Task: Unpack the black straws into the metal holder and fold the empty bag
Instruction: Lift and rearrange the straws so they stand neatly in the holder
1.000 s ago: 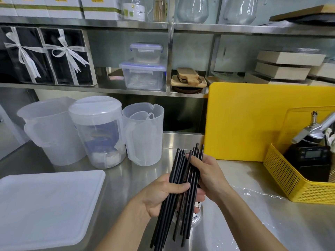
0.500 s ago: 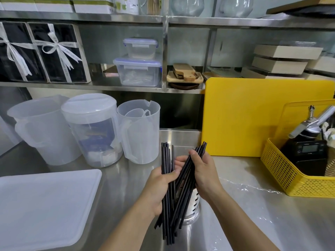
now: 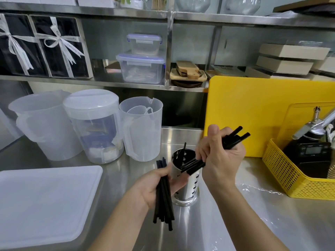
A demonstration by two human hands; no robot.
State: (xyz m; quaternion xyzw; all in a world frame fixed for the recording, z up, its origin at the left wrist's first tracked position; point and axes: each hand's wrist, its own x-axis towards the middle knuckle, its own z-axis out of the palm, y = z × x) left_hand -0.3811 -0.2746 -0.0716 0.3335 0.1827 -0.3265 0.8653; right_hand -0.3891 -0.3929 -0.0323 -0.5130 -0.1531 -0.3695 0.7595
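A perforated metal holder [image 3: 186, 192] stands on the steel counter at centre, with one black straw [image 3: 183, 151] leaning inside it. My left hand [image 3: 154, 185] grips a bundle of black straws [image 3: 164, 200] upright, just left of the holder. My right hand [image 3: 221, 160] grips a second bundle of black straws [image 3: 233, 137] tilted, its lower ends over the holder's mouth. A clear empty bag [image 3: 257, 192] lies flat on the counter to the right of the holder.
Three translucent plastic jugs [image 3: 94, 124] stand behind and left of the holder. A white plastic tray [image 3: 41, 201] lies at the left. A yellow board [image 3: 253, 113] leans at the back right, with a yellow basket [image 3: 290, 178] in front of it.
The single bunch of straws has been split between my hands. My right hand rose and tipped its share toward the holder, which is now uncovered. My left hand dropped lower with its share.
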